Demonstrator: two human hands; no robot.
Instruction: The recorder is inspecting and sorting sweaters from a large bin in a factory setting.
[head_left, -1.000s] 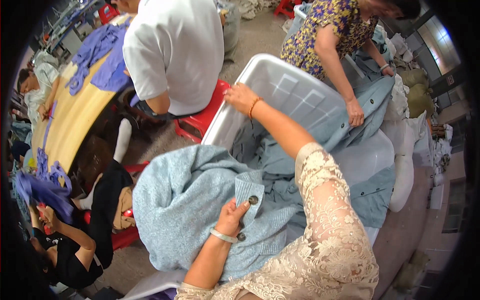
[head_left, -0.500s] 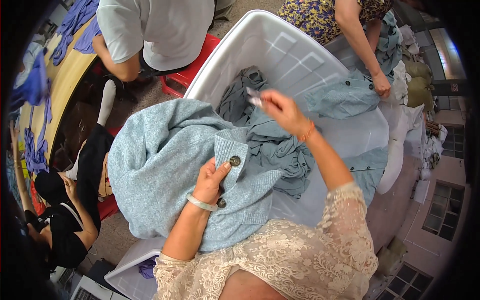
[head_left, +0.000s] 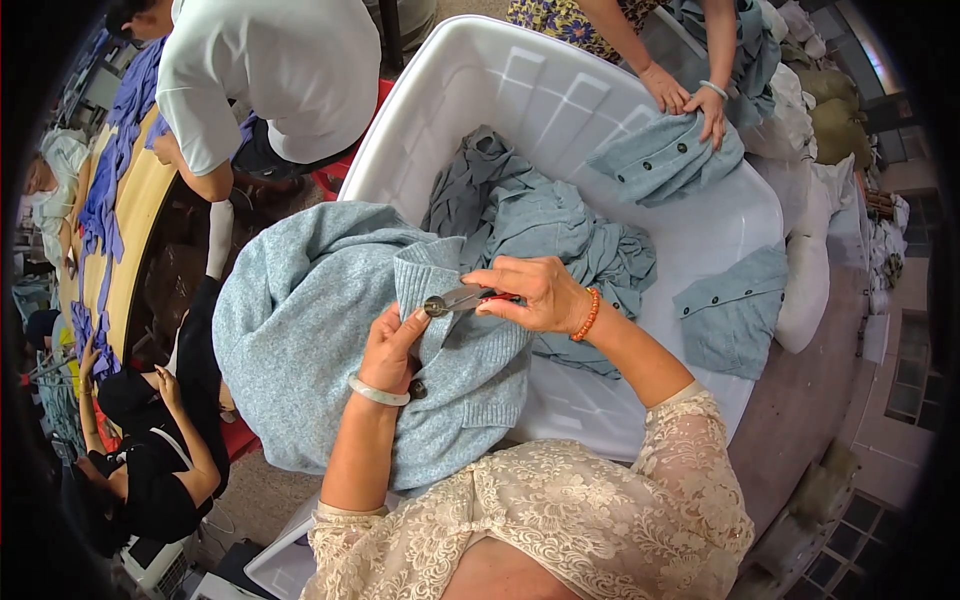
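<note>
A light blue knit cardigan [head_left: 310,340] lies bunched over the near left side of the bin, up against my body. My left hand [head_left: 385,352] pinches its ribbed button band, the thumb beside a dark button [head_left: 435,306]. In my right hand [head_left: 540,293] is a pair of thread snips [head_left: 467,297], with a bit of red showing at the grip. The blades point left and their tips are at the button. A second button [head_left: 417,388] sits lower on the band, by my left wrist.
The large white plastic bin [head_left: 400,130] holds more grey-blue garments [head_left: 560,230]. Across it, a co-worker's hands [head_left: 690,100] handle a buttoned garment [head_left: 665,160] on the rim. Another buttoned garment [head_left: 735,315] drapes over the right side. A seated person [head_left: 270,80] works at a curved table [head_left: 140,230].
My right hand has come down and left, bringing the snips to the button. My left hand has shifted slightly left with the band. The co-worker now has both hands on the far garment.
</note>
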